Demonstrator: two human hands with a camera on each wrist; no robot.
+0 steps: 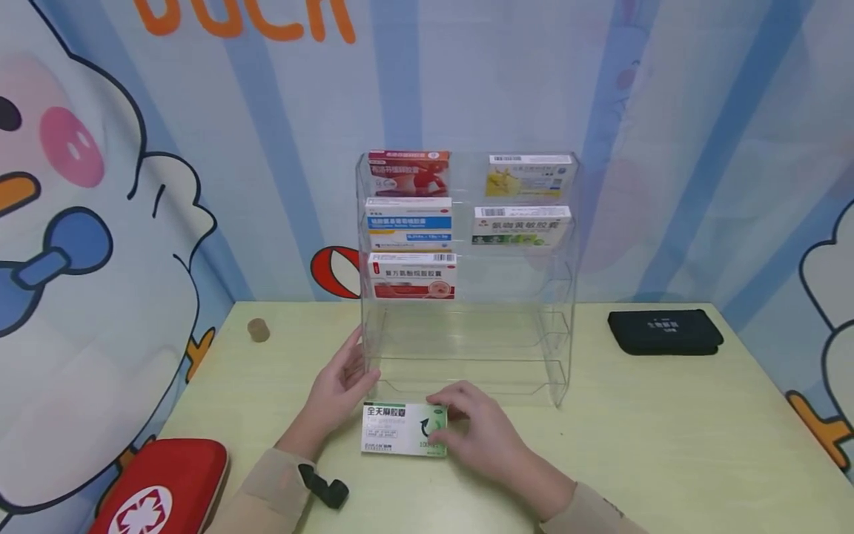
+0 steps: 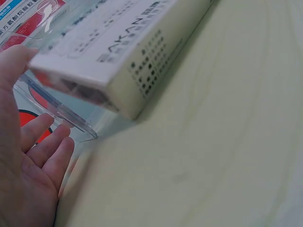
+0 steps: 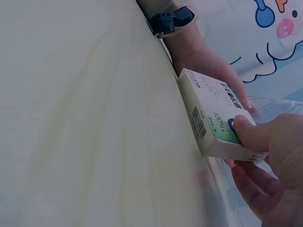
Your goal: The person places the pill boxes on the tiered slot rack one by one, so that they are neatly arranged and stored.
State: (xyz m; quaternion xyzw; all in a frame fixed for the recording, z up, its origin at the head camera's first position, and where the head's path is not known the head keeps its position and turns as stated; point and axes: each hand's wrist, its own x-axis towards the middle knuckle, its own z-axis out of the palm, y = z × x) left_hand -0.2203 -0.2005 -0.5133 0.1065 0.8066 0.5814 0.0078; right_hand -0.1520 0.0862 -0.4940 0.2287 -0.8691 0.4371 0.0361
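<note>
My right hand (image 1: 483, 434) pinches a white-and-green medicine box (image 1: 395, 430) at its right end, thumb on the printed front and fingers at the top edge. In the right wrist view the same box (image 3: 213, 106) is tilted, with a barcode on its side. My left hand (image 1: 336, 389) holds the lower left side of a clear acrylic display rack (image 1: 460, 334), thumb in front and fingers round the outside. The left wrist view shows the left hand's fingers (image 2: 59, 156) loosely bent beside the rack's edge. The medicine box is close in front of the rack's bottom tier.
The rack's upper tiers hold several medicine boxes, among them a red one (image 1: 408, 174) and a blue-and-white one (image 1: 409, 222). A black zip case (image 1: 665, 332) lies to the right. At left are a small brown cylinder (image 1: 258, 330) and a red first-aid case (image 1: 167, 482).
</note>
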